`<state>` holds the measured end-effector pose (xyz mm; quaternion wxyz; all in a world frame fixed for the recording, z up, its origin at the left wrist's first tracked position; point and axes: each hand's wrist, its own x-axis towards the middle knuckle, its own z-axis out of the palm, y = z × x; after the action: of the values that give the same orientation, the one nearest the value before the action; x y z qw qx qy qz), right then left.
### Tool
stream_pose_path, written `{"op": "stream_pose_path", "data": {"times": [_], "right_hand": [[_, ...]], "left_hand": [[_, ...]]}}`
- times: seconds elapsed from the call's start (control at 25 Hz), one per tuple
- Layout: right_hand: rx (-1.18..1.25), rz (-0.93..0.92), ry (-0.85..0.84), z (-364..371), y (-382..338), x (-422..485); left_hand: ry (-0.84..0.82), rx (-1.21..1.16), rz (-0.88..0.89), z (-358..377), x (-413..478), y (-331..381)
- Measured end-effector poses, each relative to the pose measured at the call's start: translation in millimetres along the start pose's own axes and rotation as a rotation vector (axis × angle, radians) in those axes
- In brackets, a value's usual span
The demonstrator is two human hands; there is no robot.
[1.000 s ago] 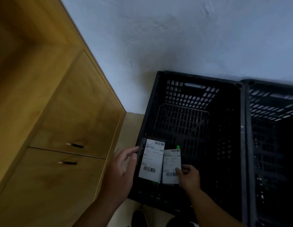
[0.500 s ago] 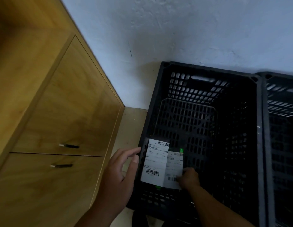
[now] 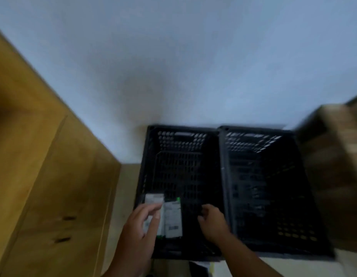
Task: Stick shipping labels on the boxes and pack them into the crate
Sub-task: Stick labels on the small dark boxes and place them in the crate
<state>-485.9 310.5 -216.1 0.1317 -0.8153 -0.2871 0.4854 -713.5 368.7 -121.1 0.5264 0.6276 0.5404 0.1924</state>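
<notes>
Two labelled boxes (image 3: 169, 216) upright against near-left wall of left crate (image 3: 181, 156). Left hand (image 3: 139, 230) fingers spread over taller box face; right hand (image 3: 212, 219) loosely curled, empty, just beside. Judged light, stiff cardboard, smooth labels; best gripped by side edges.

Blurred view, two labelled boxes (image 3: 169, 216) upright in left black crate (image 3: 181, 144), left hand (image 3: 139, 230) touching them, right hand (image 3: 212, 220) empty beside, second crate (image 3: 257, 144) at right.
</notes>
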Motion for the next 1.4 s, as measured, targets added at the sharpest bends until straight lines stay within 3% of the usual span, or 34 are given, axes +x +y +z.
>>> {"op": "stream_pose_path", "data": {"times": [0.08,0.28,0.44,0.6,0.76,0.96,1.4], "right_hand": [[0.043,-0.032,0.078,-81.3,-0.6,-64.1],[0.120,-0.100,0.393,-261.5,60.6,-213.1],[0.166,-0.109,0.682,-357.5,151.9,-292.0],[0.146,-0.135,0.775,-423.4,241.2,-318.1],[0.154,-0.118,0.779,-464.7,296.7,-313.9],[0.104,-0.128,0.750,-520.6,324.8,-274.6],[-0.081,-0.165,0.610,-604.7,356.6,-187.2]], "left_hand": [[-0.121,0.052,0.087,15.7,-13.7,62.3],[-0.216,0.269,0.449,107.3,-59.5,196.6],[-0.356,0.370,0.531,214.6,-96.2,278.8],[-0.336,0.512,0.650,325.9,-133.2,316.3],[-0.250,0.711,0.714,393.9,-152.5,340.7],[-0.222,0.689,0.708,478.8,-124.5,370.4],[-0.222,0.656,0.397,586.5,-71.1,397.1]]}}
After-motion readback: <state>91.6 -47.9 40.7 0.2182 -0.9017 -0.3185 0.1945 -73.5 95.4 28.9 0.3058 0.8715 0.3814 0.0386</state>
